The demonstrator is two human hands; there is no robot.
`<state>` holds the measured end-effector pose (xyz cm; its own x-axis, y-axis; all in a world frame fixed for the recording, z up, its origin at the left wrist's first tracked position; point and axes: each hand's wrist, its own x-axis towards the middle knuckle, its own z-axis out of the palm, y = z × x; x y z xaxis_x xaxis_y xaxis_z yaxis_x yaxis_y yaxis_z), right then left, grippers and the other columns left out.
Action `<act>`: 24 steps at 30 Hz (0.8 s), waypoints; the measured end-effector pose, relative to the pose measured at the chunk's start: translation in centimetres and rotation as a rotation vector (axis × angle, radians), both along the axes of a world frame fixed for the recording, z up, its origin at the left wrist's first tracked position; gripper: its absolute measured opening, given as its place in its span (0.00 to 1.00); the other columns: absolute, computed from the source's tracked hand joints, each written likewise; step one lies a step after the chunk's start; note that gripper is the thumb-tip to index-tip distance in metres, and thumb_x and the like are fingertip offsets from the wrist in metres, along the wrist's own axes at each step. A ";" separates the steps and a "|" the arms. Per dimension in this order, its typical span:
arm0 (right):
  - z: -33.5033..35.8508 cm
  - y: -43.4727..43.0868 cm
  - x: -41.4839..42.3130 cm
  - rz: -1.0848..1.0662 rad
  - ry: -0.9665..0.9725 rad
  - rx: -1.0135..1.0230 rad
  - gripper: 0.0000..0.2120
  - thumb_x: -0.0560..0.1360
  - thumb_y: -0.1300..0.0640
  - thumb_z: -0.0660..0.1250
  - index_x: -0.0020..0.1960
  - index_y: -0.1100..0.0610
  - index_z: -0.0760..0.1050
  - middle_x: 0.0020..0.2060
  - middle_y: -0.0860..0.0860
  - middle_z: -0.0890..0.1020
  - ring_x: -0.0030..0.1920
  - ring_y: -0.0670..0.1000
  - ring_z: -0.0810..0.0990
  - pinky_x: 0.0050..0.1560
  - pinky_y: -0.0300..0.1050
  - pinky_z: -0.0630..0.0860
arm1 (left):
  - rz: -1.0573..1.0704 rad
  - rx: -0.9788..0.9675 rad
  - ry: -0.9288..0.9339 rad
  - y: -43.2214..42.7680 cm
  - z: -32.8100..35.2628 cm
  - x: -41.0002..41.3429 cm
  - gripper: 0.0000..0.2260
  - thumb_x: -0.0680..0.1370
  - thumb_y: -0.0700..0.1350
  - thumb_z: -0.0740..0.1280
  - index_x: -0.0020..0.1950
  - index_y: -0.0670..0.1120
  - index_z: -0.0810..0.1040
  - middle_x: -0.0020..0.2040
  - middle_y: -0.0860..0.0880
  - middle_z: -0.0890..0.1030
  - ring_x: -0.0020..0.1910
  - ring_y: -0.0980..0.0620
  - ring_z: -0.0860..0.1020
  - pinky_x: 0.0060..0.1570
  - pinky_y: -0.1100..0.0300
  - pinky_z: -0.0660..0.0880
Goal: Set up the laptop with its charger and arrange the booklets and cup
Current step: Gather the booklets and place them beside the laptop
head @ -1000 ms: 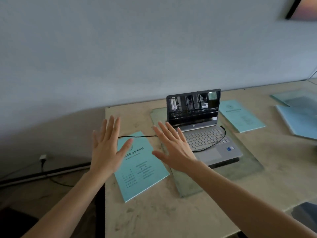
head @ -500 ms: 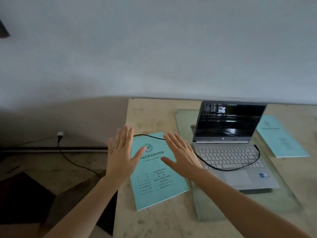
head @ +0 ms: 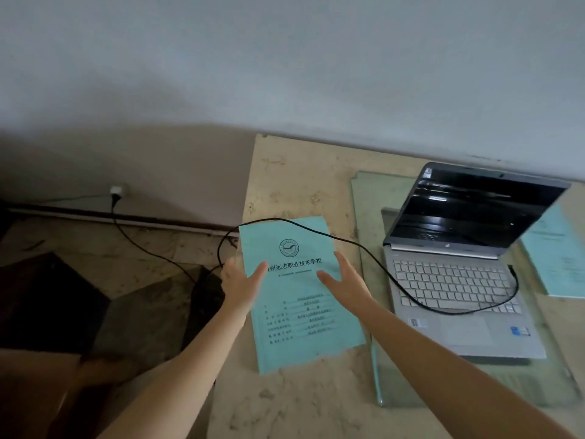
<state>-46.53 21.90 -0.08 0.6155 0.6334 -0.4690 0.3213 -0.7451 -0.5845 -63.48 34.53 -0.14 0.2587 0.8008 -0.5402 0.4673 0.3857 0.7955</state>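
Note:
A teal booklet (head: 300, 315) lies on the beige table (head: 294, 175) near its left edge. My left hand (head: 239, 285) is at the booklet's left edge with its thumb on the cover. My right hand (head: 346, 278) is spread flat over the booklet's right side, fingers straight. An open silver laptop (head: 456, 283) with a dark screen stands to the right on a glass pad (head: 367, 198). Its black charger cable (head: 364, 248) runs across the keyboard, over the booklet's top and down to a wall plug (head: 116, 191). No cup is in view.
A second teal booklet (head: 558, 258) lies right of the laptop, partly cut off by the frame. The table's left edge drops to a dark and beige tiled floor (head: 95, 280). The wall runs close behind the table.
My view has swung left and down. Both hands came down from above the table onto the teal booklet, the left at its left edge and the right on its right side.

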 end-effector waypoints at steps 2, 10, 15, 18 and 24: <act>-0.5 0.3 0.2 -0.093 0.065 0.015 0.34 0.76 0.44 0.64 0.76 0.49 0.53 0.71 0.49 0.69 0.69 0.52 0.70 0.66 0.54 0.70 | 0.063 -0.060 -0.034 -0.3 -0.9 -0.1 0.31 0.73 0.48 0.70 0.71 0.40 0.63 0.68 0.41 0.67 0.68 0.41 0.68 0.57 0.52 0.71; -1.6 0.0 -0.3 -0.125 0.010 0.009 0.28 0.76 0.46 0.64 0.74 0.48 0.59 0.71 0.48 0.69 0.69 0.51 0.67 0.63 0.52 0.70 | 0.078 -0.026 -0.263 -2.2 -0.8 0.8 0.12 0.75 0.39 0.68 0.57 0.44 0.72 0.52 0.50 0.76 0.47 0.54 0.82 0.45 0.54 0.81; -1.5 -1.1 -1.3 -0.081 -0.096 -0.047 0.27 0.74 0.48 0.64 0.71 0.45 0.61 0.68 0.42 0.69 0.68 0.48 0.65 0.57 0.50 0.71 | 0.142 -0.336 -0.270 -0.5 -0.3 -0.4 0.04 0.77 0.42 0.65 0.49 0.44 0.77 0.45 0.47 0.80 0.39 0.54 0.78 0.40 0.58 0.73; -1.4 -1.7 -1.8 -0.103 -0.058 -0.046 0.27 0.74 0.48 0.65 0.70 0.42 0.61 0.65 0.43 0.71 0.64 0.46 0.66 0.53 0.48 0.72 | 0.104 -0.575 -0.294 -1.1 -0.9 -1.4 0.05 0.75 0.44 0.68 0.50 0.45 0.79 0.46 0.47 0.83 0.44 0.50 0.79 0.42 0.56 0.74; -1.8 -3.7 -3.1 -0.164 0.008 0.020 0.31 0.72 0.48 0.69 0.72 0.46 0.61 0.68 0.46 0.68 0.68 0.50 0.65 0.60 0.51 0.68 | -0.040 -0.596 -0.267 -3.8 -1.3 -2.3 0.11 0.73 0.34 0.69 0.54 0.43 0.79 0.46 0.44 0.84 0.43 0.47 0.82 0.35 0.55 0.76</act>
<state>-49.66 18.22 -1.91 0.7075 0.5344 -0.4624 0.1919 -0.7750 -0.6021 -65.73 30.68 -1.45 0.4685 0.3708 -0.8019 0.3066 0.7830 0.5412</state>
